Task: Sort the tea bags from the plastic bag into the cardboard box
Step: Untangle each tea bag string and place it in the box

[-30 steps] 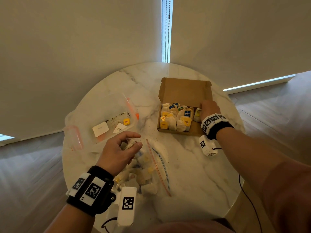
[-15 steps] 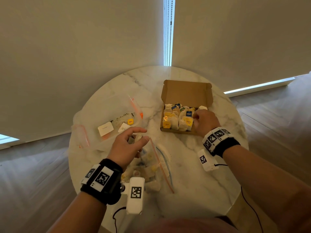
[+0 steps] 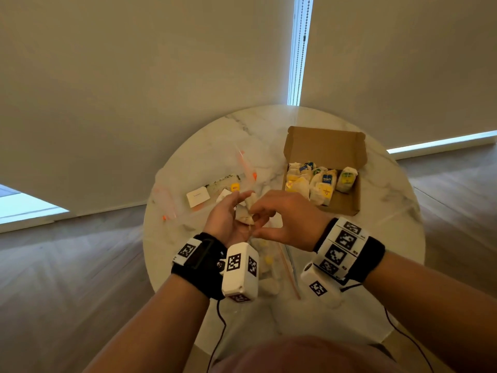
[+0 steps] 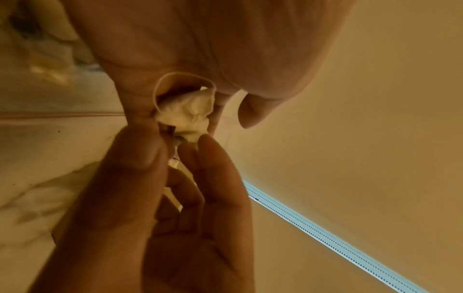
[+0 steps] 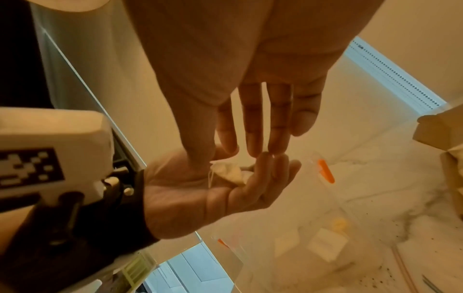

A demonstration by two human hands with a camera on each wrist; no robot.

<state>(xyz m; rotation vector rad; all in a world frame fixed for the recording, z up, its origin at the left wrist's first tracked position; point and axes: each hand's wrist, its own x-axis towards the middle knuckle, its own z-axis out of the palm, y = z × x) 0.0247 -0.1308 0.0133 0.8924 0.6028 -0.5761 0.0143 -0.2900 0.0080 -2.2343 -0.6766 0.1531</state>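
A crumpled white tea bag [image 3: 246, 214] lies in my upturned left hand [image 3: 236, 208] above the table's middle. In the left wrist view the left thumb and fingers [image 4: 213, 158] pinch the tea bag [image 4: 190, 113] from below, its string in a loop. My right hand [image 3: 255, 222] meets it from the right, its thumb and forefinger on the same tea bag [image 5: 230, 172]. The open cardboard box [image 3: 344, 205] stands at the back right and holds several tea bags. The clear plastic bag [image 3: 269, 267] with more tea bags lies beneath my wrists, partly hidden.
A second clear bag [image 3: 172, 200] with an orange zip lies at the left and holds white cards and a yellow tag. The round marble table [image 3: 390, 238] drops off to a wooden floor on all sides. Blinds hang just behind it.
My right hand has left the box and come left to the left hand. The left hand has lifted the tea bag and turned palm up. A green-tagged tea bag now stands at the box's right.
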